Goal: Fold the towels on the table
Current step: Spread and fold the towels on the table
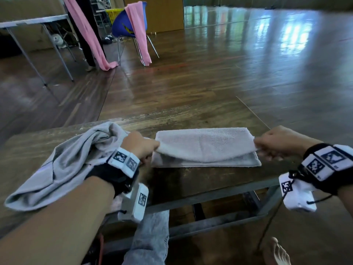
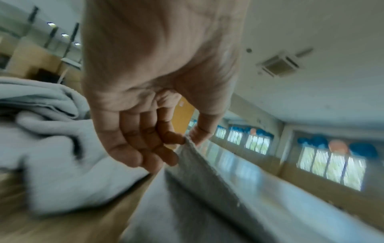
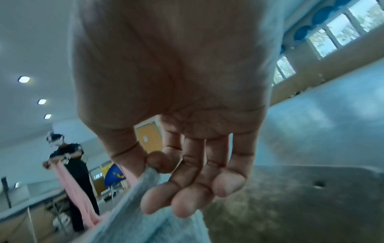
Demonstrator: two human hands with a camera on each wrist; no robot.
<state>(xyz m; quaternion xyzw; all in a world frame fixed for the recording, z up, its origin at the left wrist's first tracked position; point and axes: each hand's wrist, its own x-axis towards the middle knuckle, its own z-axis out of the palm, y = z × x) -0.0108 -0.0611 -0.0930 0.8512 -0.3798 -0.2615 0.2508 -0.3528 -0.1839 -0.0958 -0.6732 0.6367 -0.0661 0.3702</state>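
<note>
A light grey towel (image 1: 206, 148) lies folded lengthwise across the middle of the wooden table (image 1: 200, 178). Its upper layer is lifted and sags between my hands. My left hand (image 1: 141, 146) pinches the upper layer's left corner; in the left wrist view the thumb and forefinger of that hand (image 2: 187, 138) clamp the towel's edge (image 2: 207, 166). My right hand (image 1: 275, 144) pinches the right corner, and the right wrist view shows this hand (image 3: 151, 166) nipping the towel (image 3: 129, 208) between thumb and forefinger. A second grey towel (image 1: 63, 165) lies crumpled at the table's left.
The crumpled towel (image 2: 47, 148) hangs over the table's near left edge. Beyond the table stands a blue chair (image 1: 126, 23) draped with a pink towel (image 1: 139, 33). A person in black (image 3: 74, 180) holds another pink cloth near a far table (image 1: 32, 22). My knee (image 1: 150, 236) is under the table.
</note>
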